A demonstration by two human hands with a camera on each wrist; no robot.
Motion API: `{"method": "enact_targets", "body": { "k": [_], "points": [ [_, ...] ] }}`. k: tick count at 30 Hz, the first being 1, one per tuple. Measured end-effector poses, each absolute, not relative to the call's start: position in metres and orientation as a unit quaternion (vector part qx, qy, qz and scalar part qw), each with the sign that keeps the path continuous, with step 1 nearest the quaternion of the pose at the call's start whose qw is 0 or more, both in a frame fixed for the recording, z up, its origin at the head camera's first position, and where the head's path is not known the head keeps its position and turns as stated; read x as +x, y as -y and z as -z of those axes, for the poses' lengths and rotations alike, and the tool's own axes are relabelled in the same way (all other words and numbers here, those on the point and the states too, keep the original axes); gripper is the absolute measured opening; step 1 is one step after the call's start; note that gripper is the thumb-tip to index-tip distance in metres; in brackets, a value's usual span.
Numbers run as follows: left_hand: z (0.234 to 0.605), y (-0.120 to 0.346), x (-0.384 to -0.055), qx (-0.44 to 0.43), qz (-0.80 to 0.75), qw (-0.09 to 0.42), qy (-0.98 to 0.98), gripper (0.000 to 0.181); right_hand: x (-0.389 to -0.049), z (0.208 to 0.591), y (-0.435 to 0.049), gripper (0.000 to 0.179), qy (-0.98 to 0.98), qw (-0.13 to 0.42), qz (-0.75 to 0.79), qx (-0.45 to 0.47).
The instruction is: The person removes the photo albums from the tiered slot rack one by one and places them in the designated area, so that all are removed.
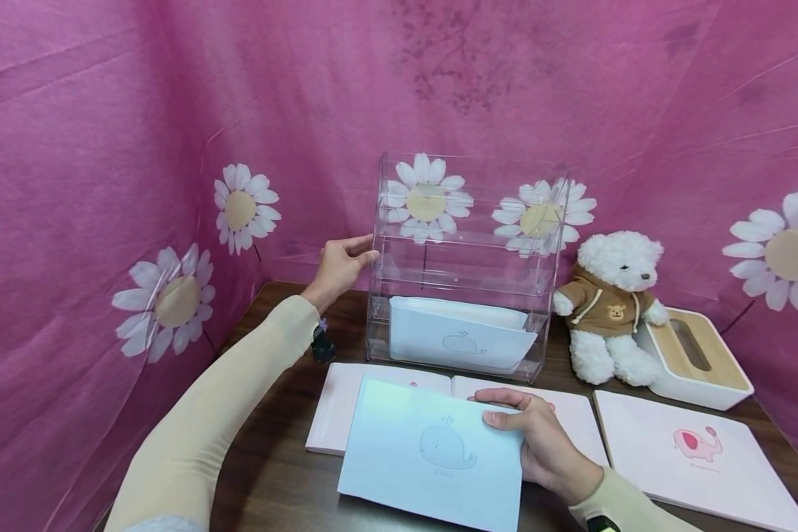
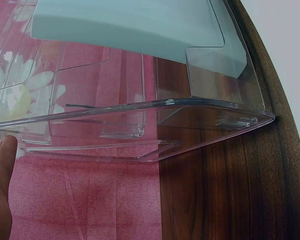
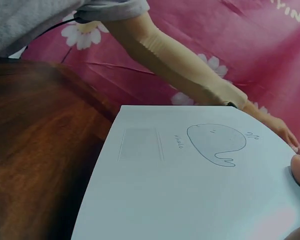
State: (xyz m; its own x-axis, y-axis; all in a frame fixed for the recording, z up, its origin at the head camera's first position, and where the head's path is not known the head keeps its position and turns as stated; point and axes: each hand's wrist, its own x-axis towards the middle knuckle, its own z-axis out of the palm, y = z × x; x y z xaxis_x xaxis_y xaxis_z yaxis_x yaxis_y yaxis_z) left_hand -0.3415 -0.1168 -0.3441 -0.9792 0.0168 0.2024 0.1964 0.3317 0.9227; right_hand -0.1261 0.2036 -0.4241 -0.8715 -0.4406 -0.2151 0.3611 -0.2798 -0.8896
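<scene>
My right hand [image 1: 550, 443] pinches the right edge of a pale blue whale notebook [image 1: 432, 462], thumb on its cover, and holds it tilted over the table front. The cover [image 3: 190, 185] fills much of the right wrist view. My left hand [image 1: 341, 267] is at the left side panel of a clear acrylic rack [image 1: 462, 279], thumb and fingers at the panel's edge. In the left wrist view a fingertip [image 2: 4, 155] shows beside that panel. Another pale blue whale notebook [image 1: 462, 340] leans in the rack's lowest tier; the upper tiers hold nothing.
Pink-print notebooks lie in a row before the rack; the right one [image 1: 705, 451] has an elephant. A white teddy bear [image 1: 615, 310] sits right of the rack against a wood-topped tissue box [image 1: 701, 362]. A small dark object [image 1: 322, 345] stands near my left sleeve. Pink cloth [image 1: 306, 111] hangs behind.
</scene>
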Motion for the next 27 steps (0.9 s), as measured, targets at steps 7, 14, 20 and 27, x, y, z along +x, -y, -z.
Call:
{"method": "enact_targets", "body": {
  "k": [7, 14, 20, 27],
  "points": [
    [0.344, 0.117, -0.341, -0.063, 0.569, 0.081, 0.816, 0.045, -0.120, 0.435, -0.203, 0.032, -0.556, 0.256, 0.790, -0.025],
    [0.343, 0.116, -0.341, -0.061, 0.560, 0.083, 0.822, 0.045, -0.112, 0.443, -0.205, 0.030, -0.543, 0.277, 0.792, -0.019],
    [0.342, 0.116, -0.341, -0.064, 0.567, 0.080, 0.817, 0.045, -0.107, 0.448, -0.203, 0.031, -0.538, 0.300, 0.788, -0.001],
    [0.343, 0.116, -0.342, -0.065, 0.571, 0.079, 0.814, 0.045, -0.099, 0.452, -0.199, 0.029, -0.547, 0.309, 0.778, -0.009]
  ]
}}
